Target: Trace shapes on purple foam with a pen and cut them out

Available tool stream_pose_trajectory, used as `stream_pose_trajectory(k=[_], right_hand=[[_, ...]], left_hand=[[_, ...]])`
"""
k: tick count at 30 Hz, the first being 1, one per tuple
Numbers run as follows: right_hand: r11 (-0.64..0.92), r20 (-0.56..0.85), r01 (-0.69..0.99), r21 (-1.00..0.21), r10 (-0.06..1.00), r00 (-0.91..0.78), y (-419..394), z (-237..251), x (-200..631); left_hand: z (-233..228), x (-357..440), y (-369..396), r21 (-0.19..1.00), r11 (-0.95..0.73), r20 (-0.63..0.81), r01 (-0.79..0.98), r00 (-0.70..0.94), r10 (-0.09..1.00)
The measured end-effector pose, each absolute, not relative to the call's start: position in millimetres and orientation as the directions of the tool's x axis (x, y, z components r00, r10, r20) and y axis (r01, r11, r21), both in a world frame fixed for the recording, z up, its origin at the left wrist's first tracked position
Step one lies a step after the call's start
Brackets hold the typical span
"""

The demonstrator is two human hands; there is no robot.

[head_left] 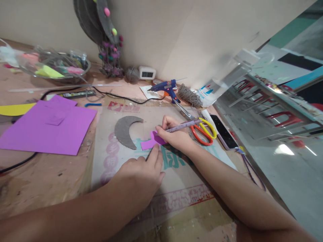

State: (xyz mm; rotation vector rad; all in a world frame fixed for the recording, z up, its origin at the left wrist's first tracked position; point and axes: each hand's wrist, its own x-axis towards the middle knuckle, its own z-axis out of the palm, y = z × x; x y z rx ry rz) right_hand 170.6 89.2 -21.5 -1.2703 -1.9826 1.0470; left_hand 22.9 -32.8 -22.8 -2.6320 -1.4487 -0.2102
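Note:
My right hand (pixel 175 134) is closed around a pale purple pen (pixel 183 126), which slants up to the right; its tip is hidden by the fingers. Under both hands lies a small purple cut piece (pixel 147 144) of foam or paper with a stepped outline. My left hand (pixel 142 173) rests beside it with fingers stretched out, the fingertips pressing on its lower edge. A thin dark line shows between those fingers, too small to make out. Left of the piece, a grey crescent (pixel 123 131) lies flat on the printed plastic sheet (pixel 106 132).
Scissors (pixel 203 134) with red and yellow handles and a phone (pixel 224 132) lie at the right. Behind are a blue glue gun (pixel 164 86), grey yarn (pixel 189 95) and a small white clock (pixel 147 73). Purple sheets (pixel 50 134) and a filled bowl (pixel 85 69) are left.

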Motion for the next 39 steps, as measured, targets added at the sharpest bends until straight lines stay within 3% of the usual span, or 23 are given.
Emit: stream_pose_trajectory(k=[18,24,31,39], right_hand=[[0.313,0.116,0.576,-0.755,0.929,-0.352,94.3,-23.3,173.0],[0.322,0.123,0.562,-0.762,0.924,-0.363,94.4,-25.5,173.0],[0.303,0.147,0.51,-0.805,0.934,-0.324,91.6,-21.6,172.1],[0.327,0.123,0.514,-0.793,0.912,-0.391,95.4,-29.1,171.8]], left_hand=[[-22.1,22.0,-33.5,-0.056,-0.527,0.177,0.848,0.528,0.831],[-25.4,22.4,-32.4,-0.057,-0.542,0.234,0.838,0.539,0.809],[-26.6,22.8,-34.1,-0.083,-0.528,0.198,0.845,0.533,0.822],[-28.0,23.1,-33.9,-0.101,-0.527,0.208,0.844,0.536,0.818]])
